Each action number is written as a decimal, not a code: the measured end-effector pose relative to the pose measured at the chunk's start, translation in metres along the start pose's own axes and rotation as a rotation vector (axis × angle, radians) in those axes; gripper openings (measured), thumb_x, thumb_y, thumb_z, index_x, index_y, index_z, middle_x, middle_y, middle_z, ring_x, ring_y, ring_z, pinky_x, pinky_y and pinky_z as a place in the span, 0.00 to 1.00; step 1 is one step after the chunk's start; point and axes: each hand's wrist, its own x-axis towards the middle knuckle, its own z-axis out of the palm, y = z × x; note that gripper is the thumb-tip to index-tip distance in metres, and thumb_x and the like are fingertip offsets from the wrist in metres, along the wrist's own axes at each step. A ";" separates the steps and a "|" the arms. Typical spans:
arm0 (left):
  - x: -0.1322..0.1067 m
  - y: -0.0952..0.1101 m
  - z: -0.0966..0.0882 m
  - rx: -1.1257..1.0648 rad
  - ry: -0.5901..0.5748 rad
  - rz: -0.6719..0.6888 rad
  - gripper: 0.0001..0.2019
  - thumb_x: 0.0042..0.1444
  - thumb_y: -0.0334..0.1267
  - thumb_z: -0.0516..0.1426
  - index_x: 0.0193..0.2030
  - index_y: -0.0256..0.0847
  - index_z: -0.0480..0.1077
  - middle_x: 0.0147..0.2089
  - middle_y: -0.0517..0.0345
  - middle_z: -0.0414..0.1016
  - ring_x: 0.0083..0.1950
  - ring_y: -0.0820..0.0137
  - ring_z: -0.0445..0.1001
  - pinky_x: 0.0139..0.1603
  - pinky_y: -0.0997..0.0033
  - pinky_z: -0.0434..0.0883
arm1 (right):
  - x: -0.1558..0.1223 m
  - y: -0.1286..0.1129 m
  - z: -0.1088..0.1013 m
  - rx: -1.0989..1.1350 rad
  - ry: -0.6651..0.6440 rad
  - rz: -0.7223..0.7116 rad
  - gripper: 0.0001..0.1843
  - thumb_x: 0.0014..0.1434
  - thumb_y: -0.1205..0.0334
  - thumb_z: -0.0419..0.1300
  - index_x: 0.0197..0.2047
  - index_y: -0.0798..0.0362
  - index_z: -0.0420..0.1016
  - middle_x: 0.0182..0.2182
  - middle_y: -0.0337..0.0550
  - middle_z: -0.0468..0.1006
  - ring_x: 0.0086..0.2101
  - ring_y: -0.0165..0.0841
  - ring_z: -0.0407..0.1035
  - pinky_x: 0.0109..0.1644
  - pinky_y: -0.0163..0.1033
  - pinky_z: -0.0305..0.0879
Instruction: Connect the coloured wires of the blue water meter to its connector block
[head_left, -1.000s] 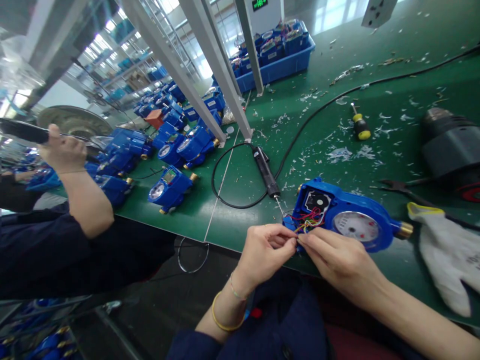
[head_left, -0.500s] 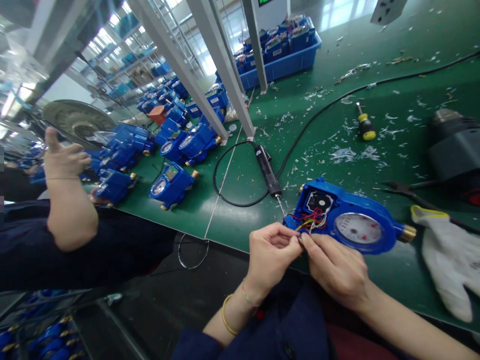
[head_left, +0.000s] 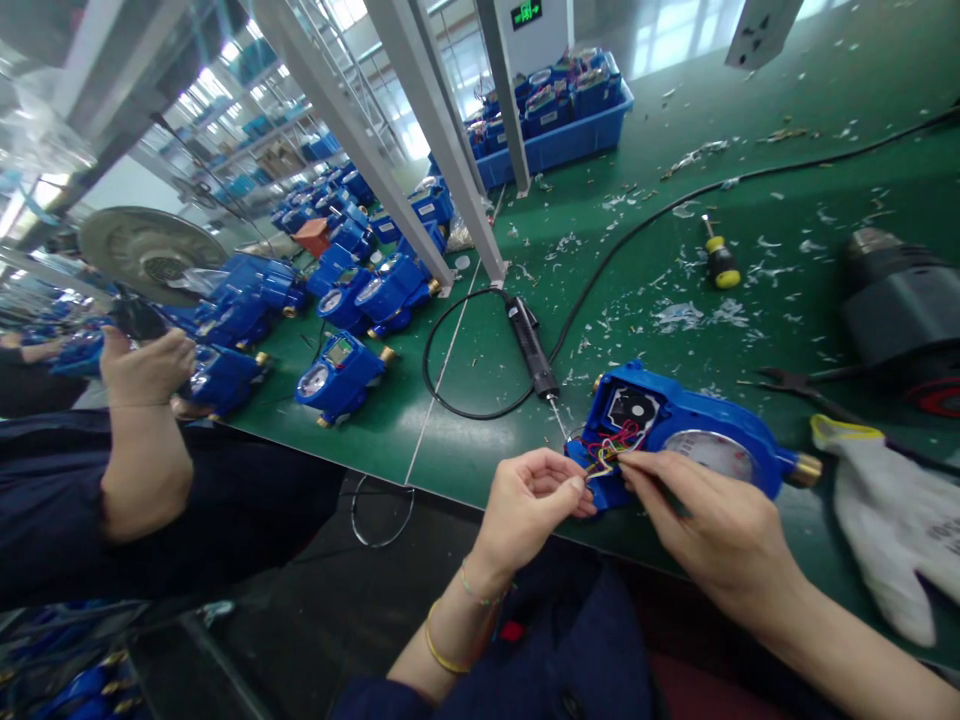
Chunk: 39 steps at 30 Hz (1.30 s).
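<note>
An opened blue water meter (head_left: 694, 425) lies on the green bench (head_left: 615, 260) near its front edge, dial up, with a tangle of coloured wires (head_left: 611, 448) showing in its open left end. My left hand (head_left: 529, 500) pinches the wire ends at the meter's lower left corner. My right hand (head_left: 712, 525) rests over the meter's front, its fingertips pinched on the same wires. The two hands are a short way apart along the wires.
An electric screwdriver (head_left: 532, 345) with a black cable lies just left of the meter. A yellow-handled screwdriver (head_left: 720, 262), pliers (head_left: 795, 380), a black drill (head_left: 900, 300) and a white glove (head_left: 892, 520) lie to the right. Several blue meters (head_left: 341, 370) and a blue crate (head_left: 559, 110) stand left and behind. A co-worker's arm (head_left: 142, 440) is at far left.
My hands have drawn slightly apart along the wires, the right one moving up over the meter. The co-worker's hand has dropped lower and now grips a dark object.
</note>
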 end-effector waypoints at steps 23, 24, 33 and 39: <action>0.012 0.013 0.015 0.541 0.086 0.334 0.09 0.58 0.38 0.61 0.31 0.35 0.77 0.32 0.57 0.74 0.32 0.77 0.70 0.31 0.78 0.64 | -0.008 -0.006 0.001 1.019 -0.659 1.015 0.37 0.55 0.34 0.51 0.43 0.66 0.66 0.34 0.50 0.72 0.31 0.21 0.71 0.37 0.23 0.72; 0.014 0.012 0.013 0.541 0.087 0.330 0.10 0.59 0.38 0.60 0.31 0.34 0.76 0.31 0.58 0.74 0.32 0.77 0.69 0.32 0.78 0.64 | -0.009 -0.006 0.001 0.994 -0.652 1.026 0.37 0.56 0.33 0.51 0.42 0.65 0.66 0.34 0.49 0.72 0.31 0.21 0.71 0.37 0.23 0.72; 0.015 0.003 0.013 0.323 0.027 0.166 0.13 0.64 0.42 0.54 0.36 0.33 0.68 0.33 0.53 0.76 0.35 0.71 0.77 0.39 0.73 0.74 | -0.014 -0.007 0.001 0.892 -0.594 1.049 0.37 0.56 0.32 0.50 0.41 0.64 0.63 0.34 0.49 0.72 0.30 0.21 0.70 0.36 0.25 0.73; 0.022 0.009 0.000 0.495 0.021 0.346 0.12 0.65 0.41 0.52 0.35 0.34 0.69 0.33 0.55 0.74 0.35 0.74 0.73 0.40 0.74 0.71 | -0.012 -0.003 -0.008 0.816 -0.538 1.048 0.36 0.57 0.31 0.46 0.41 0.62 0.60 0.31 0.47 0.71 0.27 0.22 0.68 0.31 0.29 0.71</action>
